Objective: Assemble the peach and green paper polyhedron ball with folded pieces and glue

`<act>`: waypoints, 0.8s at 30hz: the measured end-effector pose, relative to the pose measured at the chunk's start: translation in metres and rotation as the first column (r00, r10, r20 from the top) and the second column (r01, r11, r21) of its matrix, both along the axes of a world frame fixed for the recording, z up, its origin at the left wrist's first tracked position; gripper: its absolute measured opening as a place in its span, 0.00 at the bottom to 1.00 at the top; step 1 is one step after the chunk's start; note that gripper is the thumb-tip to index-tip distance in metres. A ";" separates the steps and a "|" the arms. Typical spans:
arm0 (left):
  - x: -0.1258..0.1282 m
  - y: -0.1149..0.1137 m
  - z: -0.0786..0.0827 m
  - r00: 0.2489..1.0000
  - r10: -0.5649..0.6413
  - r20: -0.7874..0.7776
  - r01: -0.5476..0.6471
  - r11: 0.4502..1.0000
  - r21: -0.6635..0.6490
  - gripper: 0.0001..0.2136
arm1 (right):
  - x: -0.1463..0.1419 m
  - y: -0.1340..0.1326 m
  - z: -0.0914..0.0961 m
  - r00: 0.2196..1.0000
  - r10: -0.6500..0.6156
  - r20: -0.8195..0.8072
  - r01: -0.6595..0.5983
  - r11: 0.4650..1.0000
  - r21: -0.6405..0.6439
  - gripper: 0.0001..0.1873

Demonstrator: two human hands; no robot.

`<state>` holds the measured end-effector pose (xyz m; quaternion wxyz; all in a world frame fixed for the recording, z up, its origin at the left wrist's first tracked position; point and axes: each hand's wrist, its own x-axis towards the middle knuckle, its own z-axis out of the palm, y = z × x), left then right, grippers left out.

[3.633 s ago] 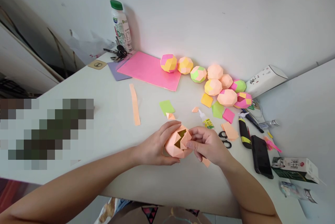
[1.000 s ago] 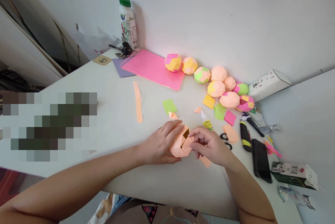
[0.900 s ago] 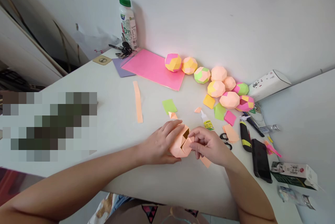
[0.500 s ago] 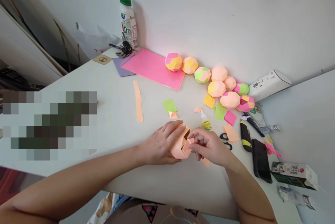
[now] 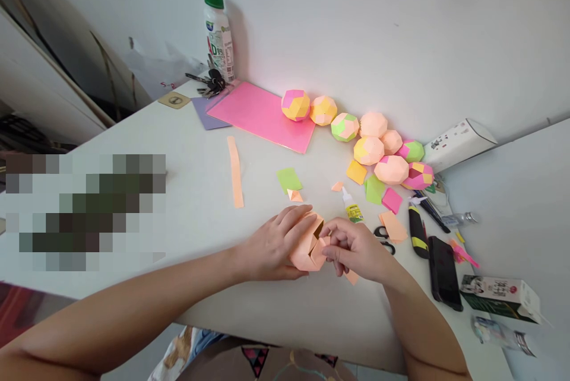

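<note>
A peach folded-paper ball (image 5: 307, 250) with an opening on its right side sits between my hands near the table's front. My left hand (image 5: 278, 241) wraps round its left side, fingers over the top and thumb below. At the opening, my right hand (image 5: 351, 247) pinches a peach paper flap (image 5: 321, 248) on the ball's right edge. Just beyond the ball lie a small folded peach piece (image 5: 294, 195) and a green paper square (image 5: 289, 179). A glue bottle (image 5: 353, 208) lies behind my right hand, and black scissors (image 5: 385, 240) are partly hidden by it.
Several finished paper balls (image 5: 369, 150) cluster along the wall. A pink sheet (image 5: 262, 117), a peach strip (image 5: 236, 172) and loose paper squares (image 5: 374, 189) lie around. On the right are a cutter (image 5: 417, 232), a phone (image 5: 445, 274) and a carton (image 5: 499, 297). A bottle (image 5: 218, 37) stands at the back left.
Both hands keep nearly the same hold on the paper ball. Only a very slight shift of the whole view shows.
</note>
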<state>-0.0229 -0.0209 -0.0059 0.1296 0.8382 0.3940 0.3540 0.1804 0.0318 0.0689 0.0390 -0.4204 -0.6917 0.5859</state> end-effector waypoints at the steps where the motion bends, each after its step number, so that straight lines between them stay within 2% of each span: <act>1: 0.000 0.000 0.001 1.000 -0.002 0.000 0.002 1.000 0.002 0.34 | 0.000 0.000 0.000 1.000 0.000 -0.001 0.000 1.000 0.000 0.04; 7: 0.000 0.001 0.007 1.000 -0.015 -0.006 0.016 0.999 0.037 0.32 | 0.000 -0.001 0.001 1.000 0.020 -0.011 -0.020 1.000 0.021 0.04; 15: -0.003 0.000 0.004 0.999 -0.023 -0.036 0.024 0.999 0.032 0.38 | -0.001 -0.003 -0.002 0.998 0.026 -0.065 -0.019 0.994 0.104 0.05; 24: -0.002 -0.001 -0.003 0.999 -0.008 -0.037 0.009 0.999 0.042 0.38 | -0.007 -0.006 -0.006 0.991 -0.088 -0.105 0.090 0.996 0.009 0.07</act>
